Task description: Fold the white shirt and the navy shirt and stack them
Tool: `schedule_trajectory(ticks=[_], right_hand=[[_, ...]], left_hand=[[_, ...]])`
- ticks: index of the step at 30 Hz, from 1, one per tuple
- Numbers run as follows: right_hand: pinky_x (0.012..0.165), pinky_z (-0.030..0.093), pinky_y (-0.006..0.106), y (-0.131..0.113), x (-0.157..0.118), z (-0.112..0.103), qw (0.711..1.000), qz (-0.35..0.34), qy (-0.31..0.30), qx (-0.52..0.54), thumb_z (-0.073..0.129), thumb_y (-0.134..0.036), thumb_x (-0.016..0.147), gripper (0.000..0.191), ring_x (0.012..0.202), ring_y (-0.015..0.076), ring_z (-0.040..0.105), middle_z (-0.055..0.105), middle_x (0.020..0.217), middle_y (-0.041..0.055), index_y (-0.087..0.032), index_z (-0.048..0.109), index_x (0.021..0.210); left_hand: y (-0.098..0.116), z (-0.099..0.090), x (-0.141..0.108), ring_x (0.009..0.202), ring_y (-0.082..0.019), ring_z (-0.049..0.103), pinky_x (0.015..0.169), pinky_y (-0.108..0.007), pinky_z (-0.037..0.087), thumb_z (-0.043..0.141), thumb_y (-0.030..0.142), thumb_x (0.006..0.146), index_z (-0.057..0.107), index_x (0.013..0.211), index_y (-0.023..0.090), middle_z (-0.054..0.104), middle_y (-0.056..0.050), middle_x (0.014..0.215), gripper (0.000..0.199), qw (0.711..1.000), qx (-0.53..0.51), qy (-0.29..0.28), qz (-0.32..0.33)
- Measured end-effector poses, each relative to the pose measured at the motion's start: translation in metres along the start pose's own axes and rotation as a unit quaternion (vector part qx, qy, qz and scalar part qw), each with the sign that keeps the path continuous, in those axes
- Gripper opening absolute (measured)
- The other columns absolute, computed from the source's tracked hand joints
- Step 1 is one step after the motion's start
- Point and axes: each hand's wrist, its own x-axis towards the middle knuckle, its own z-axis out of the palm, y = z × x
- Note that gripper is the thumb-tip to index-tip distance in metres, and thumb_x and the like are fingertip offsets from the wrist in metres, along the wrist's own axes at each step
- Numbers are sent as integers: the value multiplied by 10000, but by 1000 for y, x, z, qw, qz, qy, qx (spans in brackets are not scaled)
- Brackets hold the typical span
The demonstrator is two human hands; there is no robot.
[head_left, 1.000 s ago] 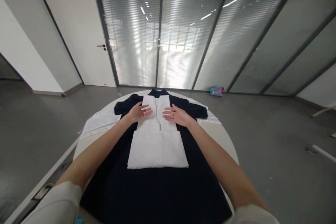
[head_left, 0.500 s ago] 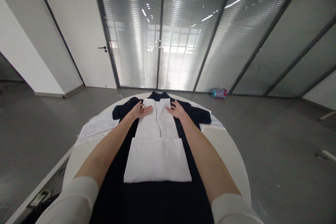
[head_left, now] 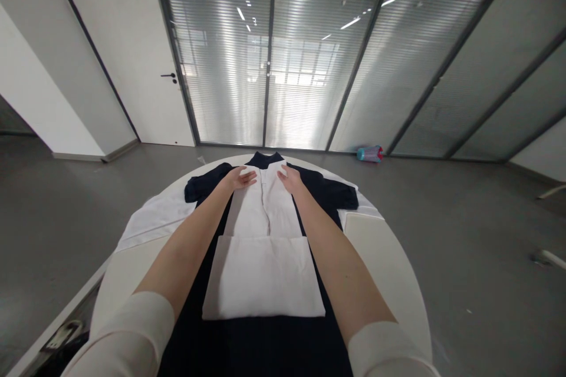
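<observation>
A white folded garment [head_left: 265, 277] lies lengthwise down the middle of a dark navy short-sleeved shirt [head_left: 338, 191], its near part folded into a flat band. Two side panels of the white cloth meet along a wavy centre line. My left hand [head_left: 242, 178] rests at the far left corner of the white garment, fingers apart over the cloth. At the far right corner is my right hand [head_left: 290, 179], fingers slightly bent and apart at the edge. Neither hand shows a clear grip. The navy collar [head_left: 264, 159] shows just beyond both hands.
A pale rounded table [head_left: 384, 271] bears the clothes. More white cloth [head_left: 150, 221] sticks out from under the navy sleeves at both sides. On the floor by the glass partition lies a blue and red patterned object [head_left: 370, 154]. A white door [head_left: 163, 106] stands at back left.
Both hands have drawn slightly inward at the far corners of the white garment, the right hand's fingers bending more. The camera view has shifted a little. The garment's fold looks the same.
</observation>
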Motion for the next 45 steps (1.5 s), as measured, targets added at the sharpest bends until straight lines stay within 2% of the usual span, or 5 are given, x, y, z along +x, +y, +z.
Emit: schedule_trajectory(ticks=[10, 20, 29, 36, 45], right_hand=[[571, 498, 179, -36, -48, 6, 999, 0, -15, 32, 664, -56, 732, 151, 576, 79, 553, 587, 629, -38, -180, 583, 702], [568, 413, 227, -12, -154, -83, 949, -31, -90, -301, 788, -322, 633, 266, 603, 106, 513, 622, 715, -8, -147, 703, 815], [655, 514, 252, -5, -149, -72, 961, 6, -51, -273, 748, -192, 738, 543, 711, 152, 651, 716, 830, 25, -150, 579, 1252], [556, 527, 248, -14, -146, -61, 946, 149, -171, -232, 749, -258, 810, 160, 574, 146, 632, 716, 715, 62, -112, 694, 843], [582, 523, 267, -5, -109, -36, 974, 127, 24, -187, 627, -193, 859, 150, 582, 165, 625, 673, 611, 40, -141, 639, 719]], left_hand=[[7, 1, -56, 776, -229, 716, 713, -381, 599, 561, 440, 938, 548, 929, 196, 709, -79, 881, 244, 995, -25, -21, 89], [-46, -72, -161, 714, -202, 724, 701, -352, 606, 751, 132, 714, 581, 1063, 194, 679, -13, 802, 394, 968, 218, -115, 51], [-53, -53, -140, 668, -139, 675, 582, -213, 548, 745, 90, 751, 558, 1361, 162, 711, -74, 934, 642, 971, 197, -100, 91], [-51, -63, -124, 661, -154, 690, 618, -243, 575, 765, 103, 742, 432, 1498, 193, 737, -67, 924, 831, 971, 187, -122, 90], [-61, -64, -108, 827, -175, 715, 754, -271, 591, 875, 39, 604, 433, 1495, 178, 720, -111, 1126, 1005, 960, 212, -159, 93]])
